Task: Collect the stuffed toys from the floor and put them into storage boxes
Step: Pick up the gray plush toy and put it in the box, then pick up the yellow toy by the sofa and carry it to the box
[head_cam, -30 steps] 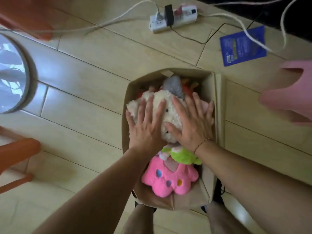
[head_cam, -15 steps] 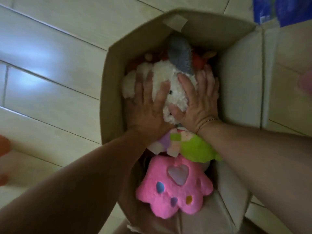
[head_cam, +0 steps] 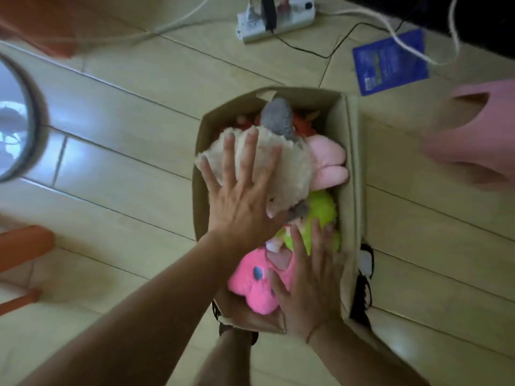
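1. right hand point(head_cam: 308, 282) flat, fingers straight, pressing pink paw plush point(head_cam: 255, 284) at near end of cardboard box point(head_cam: 347, 174)
2. left hand point(head_cam: 241, 196) flat, fingers spread on cream plush point(head_cam: 287, 162) mid-box
3. green plush point(head_cam: 320, 210) between them
4. power strip point(head_cam: 276, 19) on floor beyond

The open brown cardboard box point(head_cam: 351, 168) stands on the pale wooden floor point(head_cam: 117, 151), packed with toys. Inside, the cream fluffy plush toy point(head_cam: 289, 168) lies farthest, the lime-green plush toy point(head_cam: 322, 207) behind it nearer the person, and the bright pink paw-shaped plush toy point(head_cam: 250, 285) nearest. Beyond the box lie a white power strip point(head_cam: 276, 19) and, to its right, a blue flat packet point(head_cam: 390, 61).
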### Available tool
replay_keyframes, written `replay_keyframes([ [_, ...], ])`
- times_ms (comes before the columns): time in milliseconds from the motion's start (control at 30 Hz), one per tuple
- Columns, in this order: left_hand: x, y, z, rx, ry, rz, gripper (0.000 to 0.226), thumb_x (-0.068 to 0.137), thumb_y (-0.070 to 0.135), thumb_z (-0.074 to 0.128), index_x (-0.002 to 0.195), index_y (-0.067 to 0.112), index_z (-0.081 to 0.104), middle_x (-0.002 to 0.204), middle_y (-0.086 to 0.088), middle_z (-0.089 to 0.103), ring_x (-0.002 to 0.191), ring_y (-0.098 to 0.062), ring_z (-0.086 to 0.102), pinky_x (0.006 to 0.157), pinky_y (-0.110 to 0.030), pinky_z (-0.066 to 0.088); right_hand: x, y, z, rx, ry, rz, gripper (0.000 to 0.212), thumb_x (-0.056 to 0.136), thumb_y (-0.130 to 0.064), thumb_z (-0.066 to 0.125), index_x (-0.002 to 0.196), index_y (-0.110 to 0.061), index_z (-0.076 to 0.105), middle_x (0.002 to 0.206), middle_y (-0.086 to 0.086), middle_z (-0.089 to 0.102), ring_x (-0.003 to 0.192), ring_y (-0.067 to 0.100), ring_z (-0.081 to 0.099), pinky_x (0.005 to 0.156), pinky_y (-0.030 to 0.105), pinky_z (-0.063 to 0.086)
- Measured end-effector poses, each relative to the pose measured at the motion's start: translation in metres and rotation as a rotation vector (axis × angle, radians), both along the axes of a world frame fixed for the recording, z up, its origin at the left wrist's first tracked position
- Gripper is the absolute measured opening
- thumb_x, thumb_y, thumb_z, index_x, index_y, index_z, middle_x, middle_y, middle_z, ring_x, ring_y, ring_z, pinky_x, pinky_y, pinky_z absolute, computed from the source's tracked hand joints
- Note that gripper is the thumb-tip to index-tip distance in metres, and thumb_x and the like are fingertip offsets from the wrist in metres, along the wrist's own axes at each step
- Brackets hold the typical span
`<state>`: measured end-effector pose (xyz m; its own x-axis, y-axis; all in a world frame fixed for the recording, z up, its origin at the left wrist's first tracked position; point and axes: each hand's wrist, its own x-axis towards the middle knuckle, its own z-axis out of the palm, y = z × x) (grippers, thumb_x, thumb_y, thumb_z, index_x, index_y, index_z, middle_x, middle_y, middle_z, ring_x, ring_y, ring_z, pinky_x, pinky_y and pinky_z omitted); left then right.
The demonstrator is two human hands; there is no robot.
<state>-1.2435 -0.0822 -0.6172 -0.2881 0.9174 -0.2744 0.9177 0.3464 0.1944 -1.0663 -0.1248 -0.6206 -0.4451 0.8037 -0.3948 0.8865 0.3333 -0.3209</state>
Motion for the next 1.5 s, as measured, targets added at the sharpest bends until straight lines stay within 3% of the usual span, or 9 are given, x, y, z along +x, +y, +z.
replay_keyframes([
  [367,-0.01,0.045,-0.096,0.042,0.091,-0.209,0.098,0.06,0.076,0.059,0.147,0.038,0.032,0.156,-0.014,0.028,0.133,-0.058,0.024,0.098,-0.076,0.023,0.003,-0.047,-0.143,-0.031,-0.16,0.083,0.131,0.047,-0.082,0.066,0.151,-0.035,0.002,0.159,0.018,0.0,0.136,0.056,0.014,0.092,0.075,0.031],
  [533,-0.018,0.043,-0.16,0.322,0.107,-0.305,0.082,0.072,0.072,0.059,0.14,0.028,0.044,0.143,-0.026,0.041,0.131,-0.05,0.027,0.103,-0.072,0.023,0.014,-0.052,-0.187,0.145,-0.105,0.081,0.068,0.083,-0.038,0.041,0.146,-0.037,0.016,0.159,0.013,-0.018,0.141,0.052,-0.002,0.093,0.077,0.026],
  [667,-0.008,0.036,-0.144,0.151,0.112,-0.226,0.084,0.072,0.077,0.05,0.144,0.035,0.037,0.152,-0.016,0.03,0.132,-0.051,0.024,0.099,-0.077,0.018,0.011,-0.05,-0.169,-0.027,-0.165,0.09,0.081,0.071,-0.05,0.053,0.142,-0.031,0.019,0.159,0.013,-0.016,0.135,0.051,0.017,0.092,0.078,0.028],
  [767,0.004,0.044,-0.092,-0.118,0.075,-0.217,0.095,0.069,0.075,0.051,0.151,0.039,0.018,0.162,-0.011,0.01,0.141,-0.053,0.01,0.103,-0.076,0.009,0.001,-0.045,-0.113,-0.251,-0.351,0.032,0.122,0.048,-0.069,0.074,0.147,-0.034,0.011,0.16,0.012,-0.009,0.14,0.05,0.007,0.096,0.073,0.03],
  [867,0.01,0.041,-0.02,-0.323,0.04,-0.214,0.096,0.079,0.07,0.047,0.151,0.04,-0.009,0.16,-0.003,-0.022,0.143,-0.046,-0.017,0.108,-0.073,0.0,-0.008,-0.031,-0.037,-0.509,-0.399,0.038,0.114,0.061,-0.063,0.069,0.149,-0.042,-0.001,0.154,0.005,-0.03,0.143,0.04,-0.007,0.111,0.057,0.02],
  [967,0.003,0.021,0.071,-0.437,0.01,-0.239,0.094,0.086,0.056,0.049,0.151,0.034,-0.015,0.155,-0.005,-0.035,0.14,-0.041,-0.032,0.107,-0.071,-0.009,-0.021,0.005,0.053,-0.55,-0.351,0.052,0.084,0.079,-0.048,0.059,0.148,-0.039,0.012,0.159,0.001,0.002,0.145,0.031,0.013,0.112,0.049,0.026],
  [1133,-0.034,-0.032,0.254,-0.432,-0.186,-0.087,0.072,0.092,0.045,0.043,0.153,0.03,0.009,0.163,-0.001,-0.005,0.149,-0.025,-0.012,0.117,-0.058,-0.008,-0.056,0.062,0.238,-0.435,-0.252,0.135,0.048,0.091,-0.046,0.044,0.135,-0.03,0.037,0.126,0.002,0.059,0.116,0.025,0.055,0.09,0.031,0.044],
  [1400,-0.108,-0.192,0.443,-0.1,-0.173,0.307,0.073,0.082,0.061,0.035,0.149,0.034,0.024,0.161,0.007,0.017,0.148,-0.02,0.016,0.118,-0.042,0.013,-0.095,0.019,0.429,-0.419,-0.01,0.301,0.051,0.093,-0.054,0.043,0.139,-0.031,0.041,0.123,-0.007,0.059,0.112,0.01,0.055,0.092,0.025,0.043],
  [1500,-0.102,-0.267,0.484,0.028,-0.105,0.516,0.077,0.081,0.066,0.036,0.15,0.035,0.023,0.161,0.009,0.014,0.149,-0.021,0.016,0.119,-0.044,0.014,-0.123,-0.022,0.469,-0.396,0.015,0.505,0.086,0.075,-0.085,0.018,0.137,-0.03,0.041,0.125,-0.005,0.06,0.113,0.013,0.055,0.096,0.03,0.043],
])
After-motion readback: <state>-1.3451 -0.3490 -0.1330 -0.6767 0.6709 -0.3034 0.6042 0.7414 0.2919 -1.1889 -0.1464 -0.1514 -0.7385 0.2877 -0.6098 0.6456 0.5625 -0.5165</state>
